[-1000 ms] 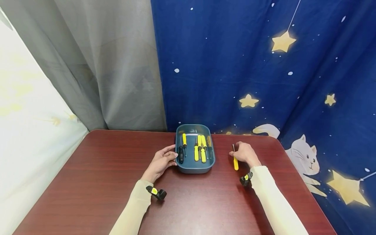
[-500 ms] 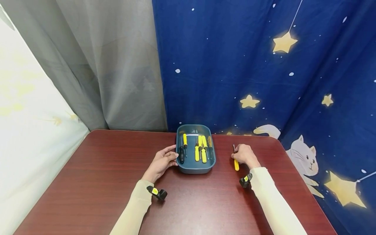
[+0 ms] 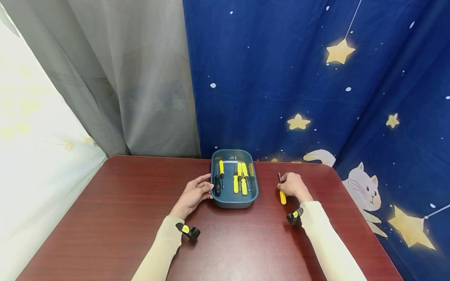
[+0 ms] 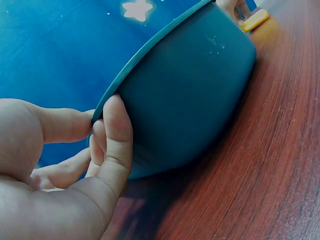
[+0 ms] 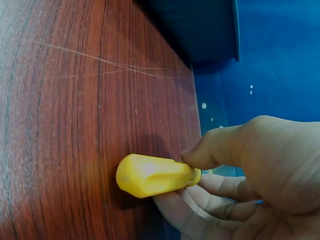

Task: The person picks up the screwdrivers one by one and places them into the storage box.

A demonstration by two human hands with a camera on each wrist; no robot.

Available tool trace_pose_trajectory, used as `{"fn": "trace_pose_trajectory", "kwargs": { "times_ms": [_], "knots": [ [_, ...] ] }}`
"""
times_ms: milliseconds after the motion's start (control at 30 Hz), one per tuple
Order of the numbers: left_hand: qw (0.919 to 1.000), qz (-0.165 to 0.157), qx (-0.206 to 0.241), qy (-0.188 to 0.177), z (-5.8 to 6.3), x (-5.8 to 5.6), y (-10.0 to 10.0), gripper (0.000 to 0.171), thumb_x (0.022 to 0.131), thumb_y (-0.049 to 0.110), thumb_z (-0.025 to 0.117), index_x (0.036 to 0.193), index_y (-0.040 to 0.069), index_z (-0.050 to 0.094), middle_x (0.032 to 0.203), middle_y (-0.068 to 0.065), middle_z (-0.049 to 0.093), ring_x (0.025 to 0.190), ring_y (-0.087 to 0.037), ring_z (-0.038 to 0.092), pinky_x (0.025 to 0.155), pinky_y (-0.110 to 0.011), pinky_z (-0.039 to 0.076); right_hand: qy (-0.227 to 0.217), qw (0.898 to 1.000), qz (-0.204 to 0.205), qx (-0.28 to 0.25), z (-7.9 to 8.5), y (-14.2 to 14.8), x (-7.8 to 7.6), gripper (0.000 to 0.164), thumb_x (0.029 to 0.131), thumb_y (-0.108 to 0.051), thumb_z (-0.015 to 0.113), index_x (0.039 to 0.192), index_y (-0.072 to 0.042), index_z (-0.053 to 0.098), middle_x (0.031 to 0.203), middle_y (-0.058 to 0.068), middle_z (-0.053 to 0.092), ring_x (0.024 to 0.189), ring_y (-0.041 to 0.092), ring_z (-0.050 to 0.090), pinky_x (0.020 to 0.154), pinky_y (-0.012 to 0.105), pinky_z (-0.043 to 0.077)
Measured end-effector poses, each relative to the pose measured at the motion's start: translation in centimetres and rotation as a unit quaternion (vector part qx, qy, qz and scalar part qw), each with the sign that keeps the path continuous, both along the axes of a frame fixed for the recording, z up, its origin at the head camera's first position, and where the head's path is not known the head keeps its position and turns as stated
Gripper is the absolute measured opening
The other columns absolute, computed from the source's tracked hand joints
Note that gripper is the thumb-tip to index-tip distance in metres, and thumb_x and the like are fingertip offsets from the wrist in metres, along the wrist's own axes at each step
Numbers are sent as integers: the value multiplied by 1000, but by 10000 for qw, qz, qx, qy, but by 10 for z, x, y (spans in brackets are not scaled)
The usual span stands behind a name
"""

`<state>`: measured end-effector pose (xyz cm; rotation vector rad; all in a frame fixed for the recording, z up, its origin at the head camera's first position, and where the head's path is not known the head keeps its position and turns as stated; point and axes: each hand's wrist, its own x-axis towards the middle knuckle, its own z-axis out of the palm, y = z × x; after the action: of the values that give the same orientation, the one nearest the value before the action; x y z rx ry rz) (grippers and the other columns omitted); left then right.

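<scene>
A dark teal plastic bin [image 3: 233,204] stands at the table's far middle with several screwdrivers inside. Among these is a black-handled screwdriver [image 3: 217,186] on the left; yellow-handled screwdrivers [image 3: 236,183] lie mostly to the right. My left hand [image 3: 191,195] holds the bin's left side, thumb and fingers at the rim in the left wrist view. Right of the bin, my right hand [image 3: 294,185] pinches a yellow-handled screwdriver [image 5: 152,175] near the shaft end of its handle. Its metal shaft points toward the back in the head view, while the right wrist view hides the shaft.
The red-brown wooden table [image 3: 123,210] has rounded far corners. Behind it hang a grey curtain [image 3: 154,86] and a blue curtain [image 3: 253,78] with stars and a cat. Each wrist carries a small black camera [image 3: 190,232].
The right hand's fingers have closed in on the yellow-handled screwdriver, which has barely shifted. The left hand and the bin stay in place.
</scene>
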<state>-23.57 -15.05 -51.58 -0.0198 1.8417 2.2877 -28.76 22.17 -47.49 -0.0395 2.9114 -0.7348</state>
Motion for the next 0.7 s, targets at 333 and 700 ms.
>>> {"fn": "trace_pose_trajectory", "kwargs": {
  "times_ms": [333, 700],
  "knots": [
    [10000, 6, -3, 28, -1, 0, 0, 56, 99, 0, 62, 152, 5, 45, 109, -16, 64, 72, -13, 62, 67, -23, 58, 601, 9980, 48, -184, 7, -4, 1, 33, 87, -13, 71, 113, 6, 67, 93, 17, 74, 79, 25, 67, 83, 43, 57],
    [10000, -10, -2, 5, 0, 0, 0, 57, 99, 1, 62, 153, 5, 44, 109, -17, 64, 72, -13, 62, 67, -23, 58, 867, 9956, -34, -347, 22, -15, 2, 35, 90, -18, 71, 117, 3, 65, 98, 17, 73, 87, 28, 67, 86, 45, 56]
  ]
}}
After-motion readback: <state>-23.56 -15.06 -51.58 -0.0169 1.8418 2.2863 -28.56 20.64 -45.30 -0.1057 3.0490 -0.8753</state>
